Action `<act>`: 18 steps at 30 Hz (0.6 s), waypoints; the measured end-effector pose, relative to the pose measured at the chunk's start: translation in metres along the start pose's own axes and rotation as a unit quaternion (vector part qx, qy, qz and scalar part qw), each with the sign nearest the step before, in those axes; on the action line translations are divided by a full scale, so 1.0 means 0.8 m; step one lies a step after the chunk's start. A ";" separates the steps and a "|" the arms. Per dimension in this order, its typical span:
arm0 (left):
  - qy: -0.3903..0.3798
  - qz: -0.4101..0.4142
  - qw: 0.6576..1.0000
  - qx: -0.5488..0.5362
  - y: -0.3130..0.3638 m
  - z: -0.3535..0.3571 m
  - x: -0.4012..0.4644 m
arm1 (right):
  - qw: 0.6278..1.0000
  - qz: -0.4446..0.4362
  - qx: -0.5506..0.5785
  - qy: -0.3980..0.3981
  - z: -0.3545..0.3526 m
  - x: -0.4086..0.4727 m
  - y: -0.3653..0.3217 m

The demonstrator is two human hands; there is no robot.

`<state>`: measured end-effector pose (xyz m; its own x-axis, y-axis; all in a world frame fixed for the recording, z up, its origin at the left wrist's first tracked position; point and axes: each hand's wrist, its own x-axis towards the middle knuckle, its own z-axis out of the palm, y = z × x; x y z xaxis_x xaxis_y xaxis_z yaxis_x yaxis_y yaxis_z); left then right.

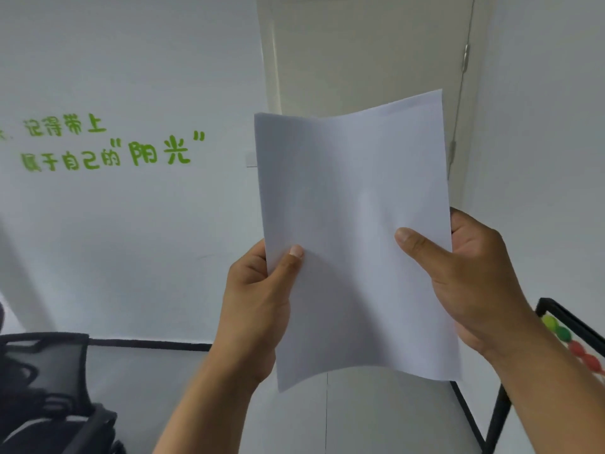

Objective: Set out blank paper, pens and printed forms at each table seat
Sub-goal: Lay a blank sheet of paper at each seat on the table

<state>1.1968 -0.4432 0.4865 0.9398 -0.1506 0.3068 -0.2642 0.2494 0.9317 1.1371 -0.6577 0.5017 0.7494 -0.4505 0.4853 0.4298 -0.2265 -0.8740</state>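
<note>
Blank paper (353,231) held upright, white wall (131,240), door (370,50), black chair (42,381)

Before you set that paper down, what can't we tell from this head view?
- Table and seats: out of frame; only a chair at the left edge.
- Paper: far side hidden; sheet count unclear.
- Fingers of left hand and right hand: behind the paper.
- Rack: cut off right.
</note>
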 end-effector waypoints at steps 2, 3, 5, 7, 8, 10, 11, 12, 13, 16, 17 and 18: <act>0.018 0.003 1.000 0.009 -0.007 0.010 0.023 | 1.000 0.006 0.017 -0.020 0.001 0.034 0.018; 0.031 0.006 0.999 0.015 -0.012 0.012 0.038 | 0.999 0.008 0.026 -0.031 0.005 0.054 0.030; 0.055 0.009 0.998 0.028 -0.020 0.014 0.064 | 0.998 0.011 0.040 -0.050 0.014 0.084 0.051; 0.075 0.008 0.996 0.046 -0.031 0.011 0.089 | 0.996 0.017 0.055 -0.068 0.028 0.112 0.075; 0.084 0.005 0.995 0.051 -0.038 0.009 0.102 | 0.995 0.022 0.062 -0.077 0.036 0.126 0.089; 0.100 0.000 0.993 0.061 -0.056 0.003 0.128 | 0.992 0.032 0.074 -0.096 0.058 0.153 0.118; 0.106 -0.003 0.992 0.067 -0.065 -0.003 0.141 | 0.992 0.036 0.073 -0.101 0.071 0.166 0.133; 0.114 -0.007 0.991 0.072 -0.075 -0.010 0.157 | 0.991 0.041 0.071 -0.105 0.085 0.180 0.149; 0.122 -0.006 0.990 0.071 -0.085 -0.018 0.176 | 0.990 0.044 0.071 -0.111 0.103 0.196 0.167; 0.142 -0.003 0.987 0.077 -0.110 -0.047 0.237 | 0.989 0.050 0.068 -0.124 0.155 0.245 0.209; 0.149 0.000 0.986 0.077 -0.119 -0.060 0.262 | 0.988 0.048 0.067 -0.132 0.179 0.265 0.223; 0.154 0.001 0.985 0.079 -0.126 -0.071 0.286 | 0.987 0.046 0.067 -0.136 0.199 0.283 0.234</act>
<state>1.4505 -0.4482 0.4512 0.9542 0.1527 0.2574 -0.2733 0.0933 0.9574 1.4671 -0.6647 0.4514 0.8886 -0.2106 0.4074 0.4017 -0.0712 -0.9130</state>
